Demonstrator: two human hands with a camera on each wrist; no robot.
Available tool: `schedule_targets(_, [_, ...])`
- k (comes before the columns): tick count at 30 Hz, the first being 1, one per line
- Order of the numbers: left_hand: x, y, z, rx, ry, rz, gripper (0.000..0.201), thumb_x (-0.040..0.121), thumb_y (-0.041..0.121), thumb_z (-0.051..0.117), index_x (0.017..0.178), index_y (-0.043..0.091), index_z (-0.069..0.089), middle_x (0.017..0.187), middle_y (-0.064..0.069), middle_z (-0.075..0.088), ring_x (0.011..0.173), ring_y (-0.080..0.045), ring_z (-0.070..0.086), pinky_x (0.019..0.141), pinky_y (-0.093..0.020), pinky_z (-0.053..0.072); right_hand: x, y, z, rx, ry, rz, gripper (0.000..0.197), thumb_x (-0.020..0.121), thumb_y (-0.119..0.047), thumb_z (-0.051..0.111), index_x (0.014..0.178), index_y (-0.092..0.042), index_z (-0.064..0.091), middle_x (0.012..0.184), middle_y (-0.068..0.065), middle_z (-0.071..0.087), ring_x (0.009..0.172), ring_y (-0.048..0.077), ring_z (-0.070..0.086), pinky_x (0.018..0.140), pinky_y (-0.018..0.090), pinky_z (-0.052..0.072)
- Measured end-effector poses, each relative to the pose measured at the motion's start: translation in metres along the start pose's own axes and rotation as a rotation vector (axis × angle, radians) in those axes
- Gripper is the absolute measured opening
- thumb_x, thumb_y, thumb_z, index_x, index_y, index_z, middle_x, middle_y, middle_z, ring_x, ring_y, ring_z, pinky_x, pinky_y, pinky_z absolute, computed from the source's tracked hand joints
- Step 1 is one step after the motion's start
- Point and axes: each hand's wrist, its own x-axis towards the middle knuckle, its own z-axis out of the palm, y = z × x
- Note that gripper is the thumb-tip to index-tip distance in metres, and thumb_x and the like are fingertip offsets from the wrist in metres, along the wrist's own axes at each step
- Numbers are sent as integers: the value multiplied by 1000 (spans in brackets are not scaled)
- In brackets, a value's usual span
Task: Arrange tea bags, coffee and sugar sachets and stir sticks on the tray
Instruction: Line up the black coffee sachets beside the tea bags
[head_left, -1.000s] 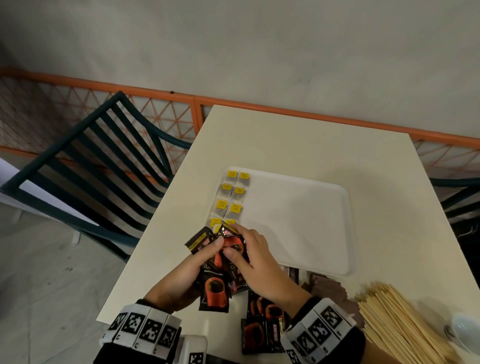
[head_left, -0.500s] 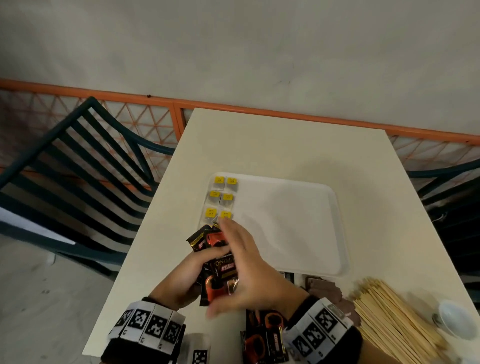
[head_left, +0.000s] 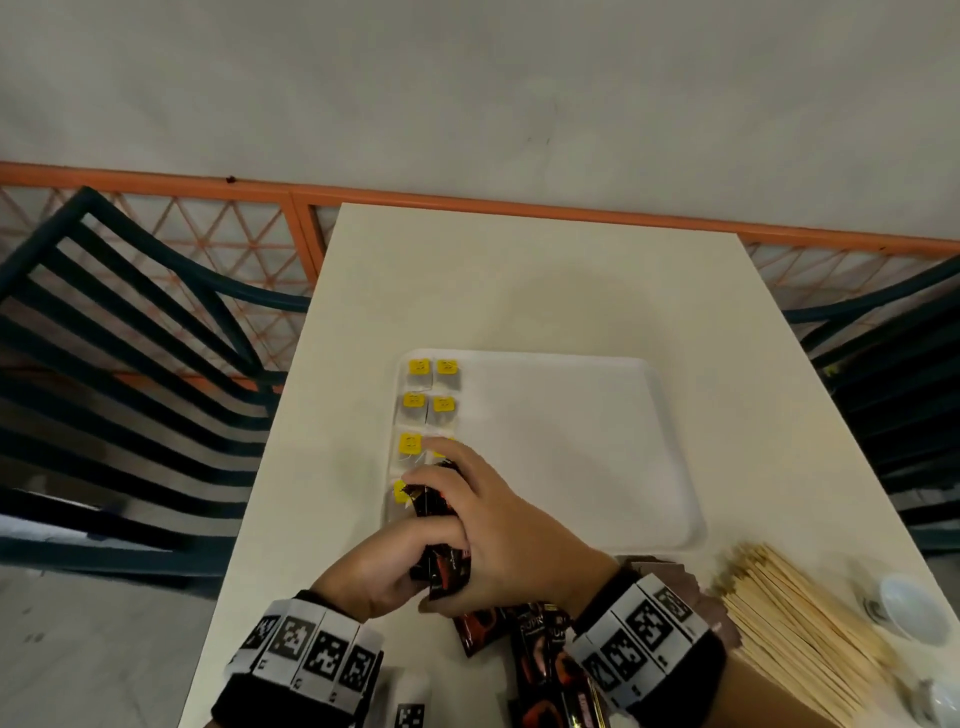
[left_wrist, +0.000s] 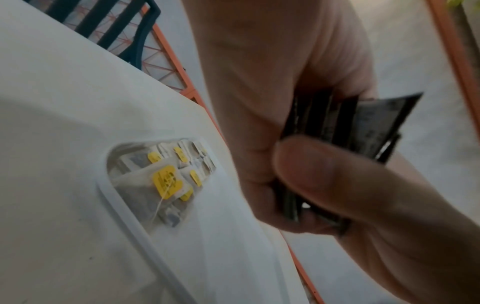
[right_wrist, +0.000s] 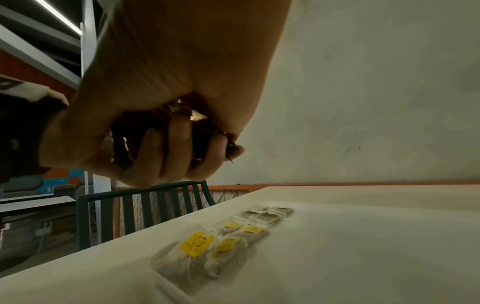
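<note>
Left hand (head_left: 384, 566) gripping black coffee sachets (head_left: 439, 564); "SUPR" legible

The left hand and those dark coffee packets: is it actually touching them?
Touching. In the left wrist view the left hand grips the stack of coffee sachets, its thumb pressed flat against them.

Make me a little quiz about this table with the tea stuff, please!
1. True or false: the tea bags lie in two columns at the left side of the tray.
2. What is the left hand holding? A) stir sticks B) dark coffee sachets C) a cup
3. Fill in: the stir sticks lie on the ____, not on the tray.

Key: 1 true. 2 B; the right hand grips the same bundle. 3 table.
</note>
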Motion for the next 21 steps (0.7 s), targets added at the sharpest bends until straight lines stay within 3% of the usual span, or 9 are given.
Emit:
schedule_targets(1, [-1, 2, 3, 27, 2, -17, 9, 65, 4, 53, 73, 8, 54, 61, -6, 56, 51, -9, 59, 48, -18, 46, 0, 1, -1, -15, -20, -20, 93, 58, -34, 84, 133, -31, 29, 145, -2, 19, 131, 16, 33, 106, 32, 37])
schedule_targets(3, [2, 1, 6, 40, 15, -26, 15, 78, -1, 52, 69, 10, 49, 57, -2, 53, 42, -6, 53, 42, -14, 44, 1, 3, -3, -54, -33, -60, 89, 61, -36, 82, 135, -32, 32, 140, 0, 28, 127, 14, 36, 105, 28, 37])
schedule_targets(5, [1, 4, 10, -38, 0, -12, 8, 71, 2, 56, 75, 9, 53, 63, -7, 60, 49, -8, 61, 47, -16, 48, 0, 6, -6, -67, 1, -77, 82, 62, -36, 81, 132, -31, 38, 129, -1, 35, 120, 13, 39, 102, 26, 39])
schedule_targets(7, [3, 7, 12, -185, -54, 14, 27, 55, 7, 61, 81, 9, 67, 70, -6, 71, 65, -12, 70, 54, -22, 54, 1, 12, -12, -29, 58, -73, 75, 61, -33, 82, 125, -24, 45, 122, -3, 36, 117, 12, 42, 100, 26, 42])
schedule_targets(9, [9, 9, 13, -336, -26, 23, 29, 47, 14, 67, 75, 10, 74, 74, -9, 72, 69, -16, 71, 54, -26, 55, 2, 18, -23, 40, 60, -33, 74, 61, -33, 83, 123, -21, 45, 122, -7, 36, 117, 7, 42, 99, 25, 41])
schedule_targets(13, [23, 9, 25, -381, 78, 63, 23, 64, 13, 61, 86, 8, 66, 75, -9, 70, 67, -15, 69, 60, -30, 51, 5, 25, -34, 40, -42, 30, 84, 61, -35, 83, 129, -27, 36, 131, -9, 29, 120, 5, 35, 101, 24, 40])
schedule_targets(17, [35, 7, 31, -404, 153, 121, 23, 82, 12, 41, 84, 9, 63, 68, -6, 69, 69, -17, 66, 64, -32, 44, 10, 28, -36, -6, -100, 98, 87, 60, -33, 83, 130, -33, 32, 126, -3, 33, 106, 4, 25, 96, 23, 25])
schedule_targets(21, [43, 5, 28, -353, 138, 126, 22, 76, 16, 46, 87, 8, 63, 68, -4, 71, 64, -11, 68, 61, -28, 47, 16, 36, -37, -34, -86, 116, 89, 58, -34, 83, 132, -32, 33, 118, 1, 36, 109, 12, 28, 99, 22, 23])
